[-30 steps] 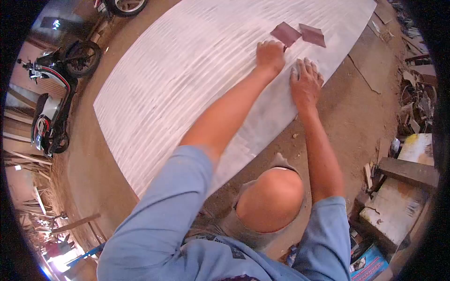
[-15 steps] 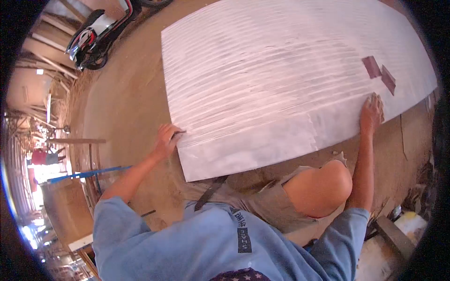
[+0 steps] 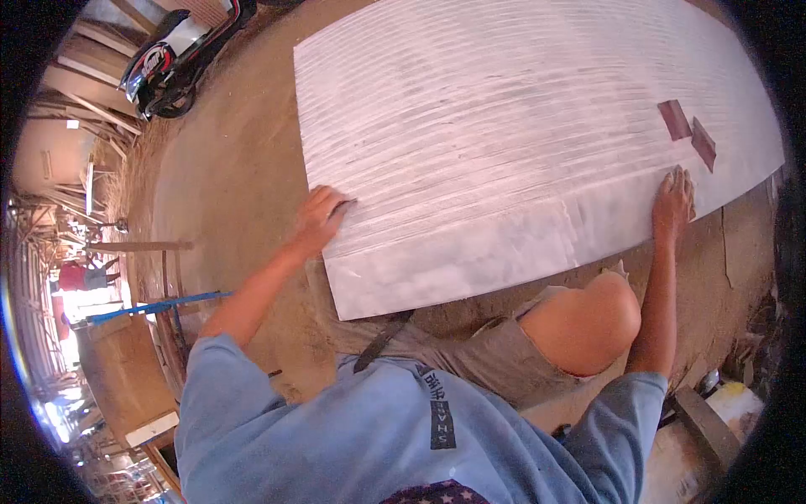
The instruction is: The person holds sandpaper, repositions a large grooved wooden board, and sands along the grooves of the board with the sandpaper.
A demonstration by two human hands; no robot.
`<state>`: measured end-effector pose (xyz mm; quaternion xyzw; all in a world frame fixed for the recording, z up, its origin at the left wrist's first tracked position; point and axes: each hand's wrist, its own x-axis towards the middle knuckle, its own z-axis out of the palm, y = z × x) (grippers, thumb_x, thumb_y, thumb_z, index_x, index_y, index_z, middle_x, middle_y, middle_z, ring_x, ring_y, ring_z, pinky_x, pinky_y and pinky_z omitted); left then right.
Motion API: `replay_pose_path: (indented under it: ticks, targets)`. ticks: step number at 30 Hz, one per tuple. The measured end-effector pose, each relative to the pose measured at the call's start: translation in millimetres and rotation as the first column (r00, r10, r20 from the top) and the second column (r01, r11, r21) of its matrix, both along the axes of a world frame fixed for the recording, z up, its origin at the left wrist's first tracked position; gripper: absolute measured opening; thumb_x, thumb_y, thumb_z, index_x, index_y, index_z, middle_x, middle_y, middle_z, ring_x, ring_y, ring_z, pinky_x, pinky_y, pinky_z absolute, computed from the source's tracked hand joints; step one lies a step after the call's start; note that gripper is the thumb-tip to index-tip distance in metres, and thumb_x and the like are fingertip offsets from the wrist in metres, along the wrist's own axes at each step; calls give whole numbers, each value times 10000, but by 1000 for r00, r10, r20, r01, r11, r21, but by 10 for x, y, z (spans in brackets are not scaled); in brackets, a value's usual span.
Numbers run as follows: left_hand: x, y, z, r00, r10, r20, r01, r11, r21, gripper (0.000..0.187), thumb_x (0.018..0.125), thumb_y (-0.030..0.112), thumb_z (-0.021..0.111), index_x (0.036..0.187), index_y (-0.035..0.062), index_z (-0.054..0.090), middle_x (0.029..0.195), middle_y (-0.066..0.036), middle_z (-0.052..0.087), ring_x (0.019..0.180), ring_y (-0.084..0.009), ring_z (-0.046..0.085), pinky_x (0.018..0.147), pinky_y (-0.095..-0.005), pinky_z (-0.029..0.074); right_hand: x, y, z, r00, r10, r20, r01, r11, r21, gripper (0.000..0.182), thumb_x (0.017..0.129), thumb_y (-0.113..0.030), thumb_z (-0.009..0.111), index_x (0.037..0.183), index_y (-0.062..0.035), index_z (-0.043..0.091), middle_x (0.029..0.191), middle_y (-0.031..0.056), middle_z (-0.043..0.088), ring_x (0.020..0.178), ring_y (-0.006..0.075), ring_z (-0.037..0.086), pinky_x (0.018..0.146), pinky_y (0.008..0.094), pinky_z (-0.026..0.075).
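Note:
A large white panel (image 3: 453, 277) with long parallel grooves lies in front of me. My left hand (image 3: 322, 220) is at its left edge, fingers closed on a small dark piece of sandpaper (image 3: 341, 207) that touches the grooved surface. My right hand (image 3: 672, 206) rests on the panel near its right front edge, with the fingers stretched out and lying flat. Whether anything thin is under that palm is hidden. Just beyond it, two reddish-brown pieces of sandpaper (image 3: 674, 120) lie on the panel.
A motorbike (image 3: 168, 67) stands at the upper left beside wooden boards. On the left are a blue bar (image 3: 159, 307) and a wooden box-like piece (image 3: 126, 378). My bent knee (image 3: 600, 323) is close to the panel's front edge. A timber piece (image 3: 705, 424) lies at the lower right.
My left hand has moved forward along the panel's left edge with the sandpaper, away from my body. My right hand stays at about the same place on the panel.

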<state>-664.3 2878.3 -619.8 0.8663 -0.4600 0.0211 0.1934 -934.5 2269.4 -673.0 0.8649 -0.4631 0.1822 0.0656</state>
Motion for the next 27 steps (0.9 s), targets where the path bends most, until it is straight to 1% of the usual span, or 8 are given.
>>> replay_pose_path:
  ticks: [4, 6, 9, 13, 14, 19, 23, 27]
  targets:
    - [-181, -1572, -292, 993, -120, 11, 120, 971, -207, 63, 822, 78, 685, 878, 54, 670, 833, -117, 580, 858, -299, 550, 782, -411, 466, -7, -40, -49, 1000, 1, 18, 0, 999, -33, 467, 1007, -379, 420, 1396, -136, 510, 1478, 96, 465, 1380, 291, 400, 1094, 519, 318]
    - [-255, -2587, -491, 964, -250, 96, 267, 924, -273, 80, 845, 92, 594, 861, 27, 638, 849, -139, 570, 867, -311, 534, 826, -445, 441, -2, -62, -80, 1000, 1, 12, -1, 999, -35, 466, 1004, -379, 422, 1400, -147, 507, 1479, 97, 463, 1380, 289, 403, 1090, 530, 318]
    - [-457, -3723, -496, 967, -169, 192, 222, 927, -302, 102, 829, 99, 567, 795, 20, 622, 848, -169, 609, 910, -330, 578, 857, -452, 462, 3, -3, 17, 1000, 1, 19, -1, 1000, 9, 463, 998, -378, 432, 1397, -157, 510, 1474, 99, 468, 1370, 293, 416, 1087, 529, 321]
    - [-322, -3184, -516, 954, -195, 227, 240, 952, -191, 116, 838, 110, 578, 847, 19, 649, 916, -179, 612, 944, -322, 569, 871, -452, 459, -15, -109, -77, 1000, 10, 23, -10, 1000, -11, 466, 997, -382, 429, 1395, -154, 510, 1471, 102, 469, 1366, 296, 419, 1089, 522, 324]
    - [-230, -2685, -423, 971, -235, 50, 240, 959, -149, 137, 834, 112, 590, 913, 35, 673, 946, -175, 609, 957, -325, 560, 872, -453, 460, -25, -85, -54, 1000, 5, 16, -5, 1000, 5, 465, 998, -380, 426, 1396, -155, 508, 1470, 102, 469, 1368, 295, 415, 1091, 516, 324]
    - [21, -220, -167, 993, -81, 83, 81, 997, 12, 128, 826, 61, 669, 953, 46, 672, 855, -116, 601, 832, -296, 572, 788, -404, 465, -36, -1, -49, 1000, -3, 6, 3, 1000, -29, 463, 999, -373, 423, 1394, -143, 502, 1463, 107, 475, 1366, 297, 416, 1088, 504, 334]
    - [-13, -596, -82, 992, -128, 25, 129, 991, -47, 111, 833, 74, 671, 938, 38, 663, 845, -117, 601, 823, -297, 574, 770, -400, 463, 35, 87, 62, 996, -72, -49, 72, 997, -1, 476, 1003, -368, 405, 1407, -137, 504, 1487, 88, 453, 1387, 278, 392, 1126, 444, 305]
    - [-108, -2513, -328, 967, -239, 85, 251, 946, -206, 76, 817, 68, 662, 882, 34, 642, 852, -135, 599, 842, -324, 570, 769, -430, 467, 13, 79, 17, 997, -73, -13, 73, 997, -26, 471, 995, -367, 429, 1403, -146, 508, 1482, 83, 462, 1388, 275, 392, 1135, 453, 292]
